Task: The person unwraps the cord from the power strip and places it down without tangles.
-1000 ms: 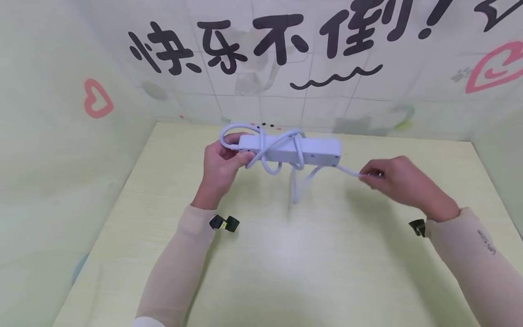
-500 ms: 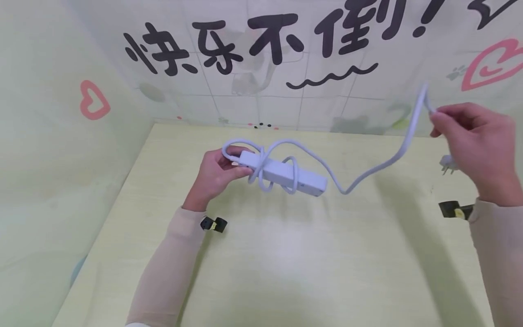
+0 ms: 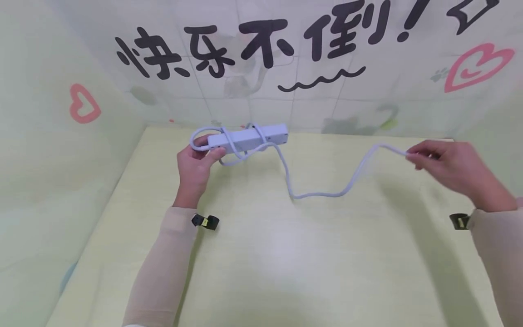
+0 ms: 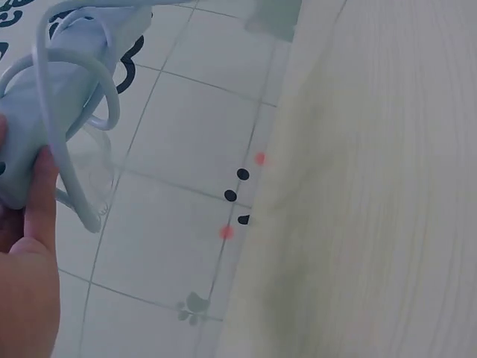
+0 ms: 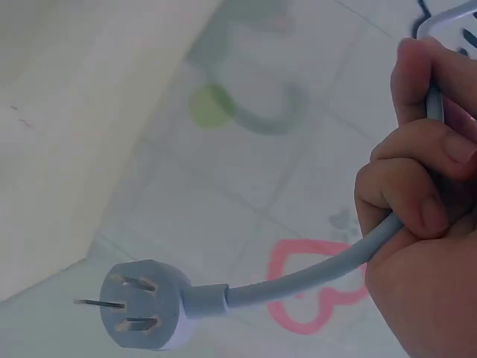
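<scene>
My left hand (image 3: pixel 194 165) grips one end of a white power strip (image 3: pixel 273 134), thumb on the near side, and holds it up near the back of the table. Loops of its own cord (image 4: pixel 100 71) wrap round the strip's body. From there the cord (image 3: pixel 316 194) sags in a long wavy line to the right, where my right hand (image 3: pixel 453 168) pinches it between thumb and fingers. In the right wrist view the three-pin plug (image 5: pixel 145 304) hangs free on a short length past the curled fingers; the head view does not show it.
A pale wood-look table (image 3: pixel 286 268) lies beneath both hands. Behind it stands a whitish wall covering (image 3: pixel 269 111) with black lettering and pink hearts. A pale green side wall (image 3: pixel 37 181) closes off the left.
The right hand went out to the right and up, pulling cord off the strip, then came lower. Fewer loops lie round the strip now. The left hand shifted left, and the strip's free end rose again.
</scene>
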{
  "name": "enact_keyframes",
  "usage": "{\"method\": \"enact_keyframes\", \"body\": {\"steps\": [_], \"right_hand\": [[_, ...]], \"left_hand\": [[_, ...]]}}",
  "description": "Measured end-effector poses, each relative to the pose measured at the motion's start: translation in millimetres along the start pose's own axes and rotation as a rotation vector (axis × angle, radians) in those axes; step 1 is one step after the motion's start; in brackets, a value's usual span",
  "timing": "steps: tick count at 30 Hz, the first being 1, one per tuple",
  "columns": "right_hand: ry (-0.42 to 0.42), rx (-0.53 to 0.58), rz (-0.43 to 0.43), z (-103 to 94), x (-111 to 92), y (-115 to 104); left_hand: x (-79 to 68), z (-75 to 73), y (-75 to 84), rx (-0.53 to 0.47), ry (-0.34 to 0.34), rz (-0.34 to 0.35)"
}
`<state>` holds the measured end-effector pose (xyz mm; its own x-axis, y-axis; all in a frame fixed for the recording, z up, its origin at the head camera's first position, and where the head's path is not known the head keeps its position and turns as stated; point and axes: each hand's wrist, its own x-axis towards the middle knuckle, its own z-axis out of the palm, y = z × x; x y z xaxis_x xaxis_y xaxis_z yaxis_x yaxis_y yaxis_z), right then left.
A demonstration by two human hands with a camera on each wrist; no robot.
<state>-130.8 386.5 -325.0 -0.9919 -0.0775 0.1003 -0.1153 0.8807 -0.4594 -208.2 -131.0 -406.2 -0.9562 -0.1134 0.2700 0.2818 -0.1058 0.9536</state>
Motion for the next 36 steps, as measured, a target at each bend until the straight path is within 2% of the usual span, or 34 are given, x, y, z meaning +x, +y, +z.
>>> {"method": "enact_keyframes", "body": {"steps": [2, 4, 9, 12, 15, 19, 22, 24, 28, 32, 36], "right_hand": [[-0.122, -0.067, 0.033, 15.7, 2.7, 13.2], [-0.22, -0.082, 0.069, 28.5, 5.9, 25.9], [-0.338, -0.085, 0.105, 54.7, 15.7, 52.5], [-0.374, -0.094, 0.099, 68.5, 19.4, 64.0], [-0.369, -0.105, 0.076, 81.4, 20.2, 70.9], [-0.351, -0.123, 0.064, 86.9, 21.0, 67.2], [-0.344, -0.109, 0.069, 78.3, 26.3, 50.0], [-0.303, -0.069, 0.069, 72.5, 31.5, 29.8], [-0.172, 0.116, 0.021, 73.6, 37.7, -26.8], [-0.141, 0.239, -0.162, 88.2, 38.1, -81.6], [-0.187, 0.336, -0.333, 107.1, 37.8, -117.5]], "left_hand": [[-0.9, -1.9, 0.5, -0.021, 0.012, -0.014], [-2.1, -2.3, 2.4, -0.058, 0.014, -0.032], [-6.2, 0.3, 8.4, -0.154, 0.002, -0.075], [-8.9, 4.8, 11.2, -0.169, -0.025, -0.064], [-10.4, 10.5, 13.0, -0.183, -0.059, -0.04], [-10.8, 16.1, 14.3, -0.179, -0.093, -0.029], [-9.9, 17.5, 14.8, -0.159, -0.118, -0.018], [-9.4, 17.5, 15.4, -0.152, -0.125, -0.01], [-10.4, 18.7, 16.8, -0.145, -0.124, -0.014], [-13.4, 23.0, 18.0, -0.094, -0.135, -0.034], [-16.5, 27.1, 18.5, -0.065, -0.141, -0.048]]}}
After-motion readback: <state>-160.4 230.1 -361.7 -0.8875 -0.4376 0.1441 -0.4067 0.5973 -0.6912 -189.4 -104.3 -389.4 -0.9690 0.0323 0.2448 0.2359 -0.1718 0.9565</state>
